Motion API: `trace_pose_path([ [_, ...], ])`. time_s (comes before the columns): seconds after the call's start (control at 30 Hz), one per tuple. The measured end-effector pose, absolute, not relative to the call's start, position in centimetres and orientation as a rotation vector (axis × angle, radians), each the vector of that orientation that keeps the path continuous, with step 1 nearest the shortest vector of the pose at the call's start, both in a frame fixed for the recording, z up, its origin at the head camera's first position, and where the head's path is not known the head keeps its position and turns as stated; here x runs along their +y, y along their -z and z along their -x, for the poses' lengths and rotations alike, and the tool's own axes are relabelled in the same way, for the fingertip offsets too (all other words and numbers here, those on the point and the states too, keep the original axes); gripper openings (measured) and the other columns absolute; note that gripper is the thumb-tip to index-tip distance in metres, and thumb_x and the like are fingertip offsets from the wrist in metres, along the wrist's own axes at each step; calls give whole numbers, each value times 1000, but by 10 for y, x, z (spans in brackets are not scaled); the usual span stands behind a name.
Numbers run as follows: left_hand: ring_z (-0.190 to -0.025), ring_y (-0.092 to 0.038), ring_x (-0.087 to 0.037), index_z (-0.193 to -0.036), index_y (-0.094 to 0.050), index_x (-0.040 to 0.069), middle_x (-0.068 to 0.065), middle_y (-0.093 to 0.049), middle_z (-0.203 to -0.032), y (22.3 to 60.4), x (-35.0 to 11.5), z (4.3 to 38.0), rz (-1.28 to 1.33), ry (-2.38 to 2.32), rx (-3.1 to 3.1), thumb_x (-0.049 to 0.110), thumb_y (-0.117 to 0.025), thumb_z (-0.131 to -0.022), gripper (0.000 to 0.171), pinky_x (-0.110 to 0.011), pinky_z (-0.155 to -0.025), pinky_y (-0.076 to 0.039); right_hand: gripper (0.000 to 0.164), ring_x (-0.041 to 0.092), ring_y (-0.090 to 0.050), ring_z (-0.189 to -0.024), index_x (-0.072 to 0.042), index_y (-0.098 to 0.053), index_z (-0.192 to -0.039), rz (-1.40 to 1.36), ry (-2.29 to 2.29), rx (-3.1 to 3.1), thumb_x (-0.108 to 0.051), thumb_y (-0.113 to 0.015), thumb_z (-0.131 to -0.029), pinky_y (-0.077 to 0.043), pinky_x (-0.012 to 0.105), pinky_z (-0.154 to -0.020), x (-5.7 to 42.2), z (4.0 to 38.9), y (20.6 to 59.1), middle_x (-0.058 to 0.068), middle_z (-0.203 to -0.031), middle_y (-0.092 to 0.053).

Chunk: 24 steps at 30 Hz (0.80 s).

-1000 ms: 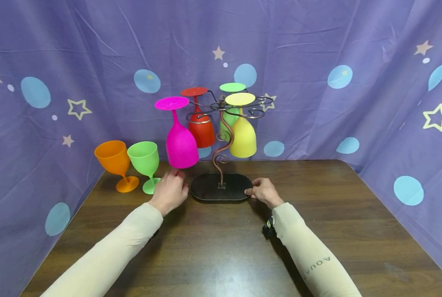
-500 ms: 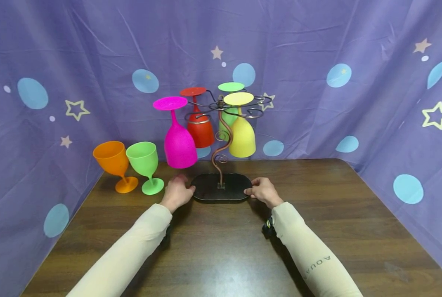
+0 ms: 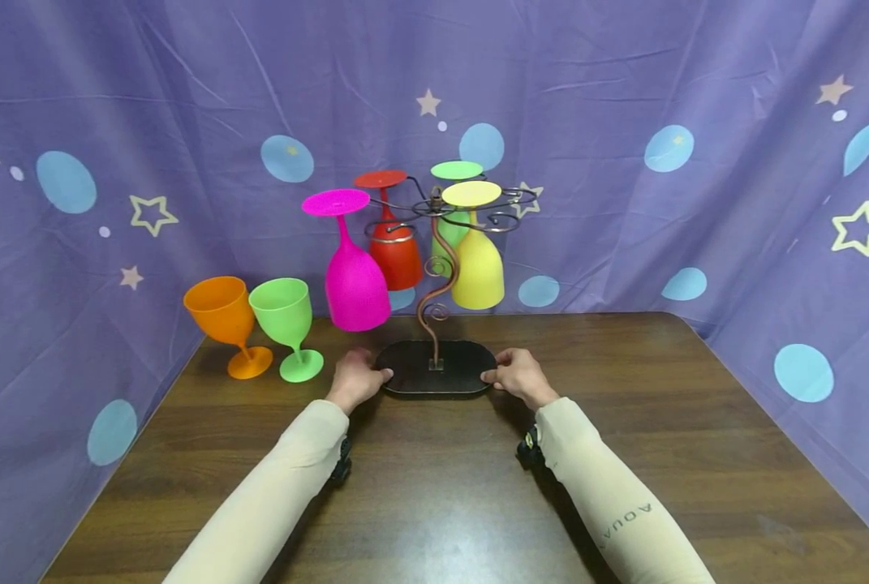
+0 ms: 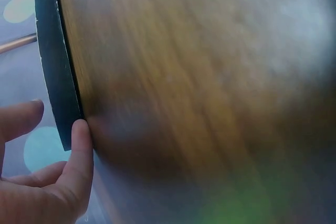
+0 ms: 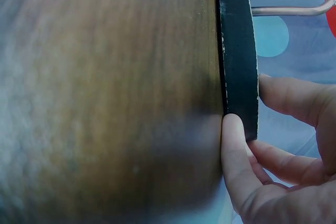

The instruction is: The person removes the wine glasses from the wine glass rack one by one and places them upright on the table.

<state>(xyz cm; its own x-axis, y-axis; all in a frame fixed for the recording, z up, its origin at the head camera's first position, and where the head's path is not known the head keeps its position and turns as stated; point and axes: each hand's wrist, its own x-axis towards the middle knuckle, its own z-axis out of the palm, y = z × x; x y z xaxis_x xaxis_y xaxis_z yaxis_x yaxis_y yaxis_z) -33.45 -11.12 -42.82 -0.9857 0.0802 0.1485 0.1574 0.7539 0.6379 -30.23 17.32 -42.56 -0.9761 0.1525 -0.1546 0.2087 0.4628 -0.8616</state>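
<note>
A stemware rack with a black oval base [image 3: 408, 369] and a wavy copper-coloured post [image 3: 427, 312] stands on the table. My left hand [image 3: 357, 381] is round the base's left end; in the left wrist view a finger [image 4: 81, 135] touches the base's lower edge and the thumb [image 4: 23, 119] lies close to its top side. At the other end my right hand [image 3: 523, 380] pinches the base between thumb [image 5: 283, 95] and fingers. Upside down from the rack hang a magenta goblet [image 3: 356, 288], a red goblet [image 3: 396, 261], a yellow goblet [image 3: 479, 276] and a green goblet [image 3: 445, 243].
Left of the rack, an orange goblet [image 3: 222, 312] and a light green goblet [image 3: 284, 316] stand upright on the brown wooden table [image 3: 434, 487]. Bare wire loops [image 3: 507, 221] extend on the rack's right side. A purple curtain [image 3: 587, 97] with stars hangs behind.
My left hand has moved right and slightly toward me, from below the magenta goblet to the base's left end. My right hand has stayed at the base's right end. The rack looks unmoved.
</note>
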Motion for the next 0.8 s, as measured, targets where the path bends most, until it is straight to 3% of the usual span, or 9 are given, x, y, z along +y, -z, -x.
trace_pose_path([
  [0.23, -93, -60, -41, -87, -67, -4, -20, -66, -88, 430, -108, 334, 177, 1085, -2835, 17, -75, -75, 26, -47, -83, -48, 46, 17, -65, -75, 6, -55, -118, -316, 1554, 2647, -10, -76, -79, -54, 28, -68, 173, 301, 427, 18, -111, -59],
  [0.53, -95, -61, -43, -94, -68, -6, -22, -67, -92, 429, -106, 333, 161, 1135, -2805, 16, -76, -75, 30, -47, -85, -48, 48, 22, -60, -91, 8, -53, -122, -152, 1503, 2716, -12, -73, -82, -52, 34, -78, 182, 289, 420, 17, -111, -58],
  [0.8, -96, -61, -42, -94, -67, -6, -22, -67, -93, 430, -107, 332, 158, 1149, -2806, 16, -76, -75, 30, -47, -86, -48, 46, 25, -59, -95, 3, -57, -121, -65, 1328, 2883, -22, -71, -85, -50, 37, -79, 208, 275, 398, 14, -106, -62],
])
